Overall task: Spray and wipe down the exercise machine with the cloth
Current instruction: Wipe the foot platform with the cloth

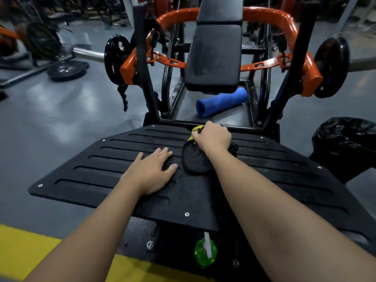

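Now the fingers (215, 127) of the right hand (213, 137) curl round the dark cloth (195, 159) on the foot plate (264, 180), the left hand (150, 171) lies flat beside them with straight fingers, and the bunched cloth may skip the grooves (81, 183).

The exercise machine (213, 58) has a black frame, orange arms and a black weight plate on each side. Its wide black footplate (97, 174) is ribbed with long slots. A black padded seat rises beyond the footplate's far edge. The cloth (195, 161), dark with a yellow edge, lies crumpled on the footplate's far middle, gripped by the right hand (213, 137). A green see-through spray bottle (205, 253) with a white tube sits just below the footplate's near edge.
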Demonstrator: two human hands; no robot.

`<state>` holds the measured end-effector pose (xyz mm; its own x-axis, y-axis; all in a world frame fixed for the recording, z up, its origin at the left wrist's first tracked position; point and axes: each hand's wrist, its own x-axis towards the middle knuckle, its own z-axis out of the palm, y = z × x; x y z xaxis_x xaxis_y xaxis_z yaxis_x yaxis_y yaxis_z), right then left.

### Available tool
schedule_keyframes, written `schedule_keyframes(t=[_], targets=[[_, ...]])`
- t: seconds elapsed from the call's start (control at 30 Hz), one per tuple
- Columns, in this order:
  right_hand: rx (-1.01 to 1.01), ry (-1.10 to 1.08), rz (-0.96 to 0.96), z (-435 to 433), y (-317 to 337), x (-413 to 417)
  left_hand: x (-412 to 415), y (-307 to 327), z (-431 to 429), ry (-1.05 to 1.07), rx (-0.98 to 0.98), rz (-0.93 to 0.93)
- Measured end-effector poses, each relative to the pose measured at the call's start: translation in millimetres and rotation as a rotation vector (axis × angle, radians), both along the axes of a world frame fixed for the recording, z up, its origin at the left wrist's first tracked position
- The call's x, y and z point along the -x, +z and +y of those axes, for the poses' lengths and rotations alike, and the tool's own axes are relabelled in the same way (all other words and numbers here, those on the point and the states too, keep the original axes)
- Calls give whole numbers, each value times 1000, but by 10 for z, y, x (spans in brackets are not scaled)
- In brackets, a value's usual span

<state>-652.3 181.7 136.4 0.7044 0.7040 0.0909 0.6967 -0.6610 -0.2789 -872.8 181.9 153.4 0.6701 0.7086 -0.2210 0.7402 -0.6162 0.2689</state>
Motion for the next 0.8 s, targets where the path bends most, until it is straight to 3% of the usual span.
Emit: schedule_keyframes(t=[0.4, 0.8], targets=[[-19, 71, -15, 227, -163, -263, -36, -53, 3, 40, -30, 17], [76, 114, -16, -655, 203, -47, -54, -39, -33, 31, -33, 91]])
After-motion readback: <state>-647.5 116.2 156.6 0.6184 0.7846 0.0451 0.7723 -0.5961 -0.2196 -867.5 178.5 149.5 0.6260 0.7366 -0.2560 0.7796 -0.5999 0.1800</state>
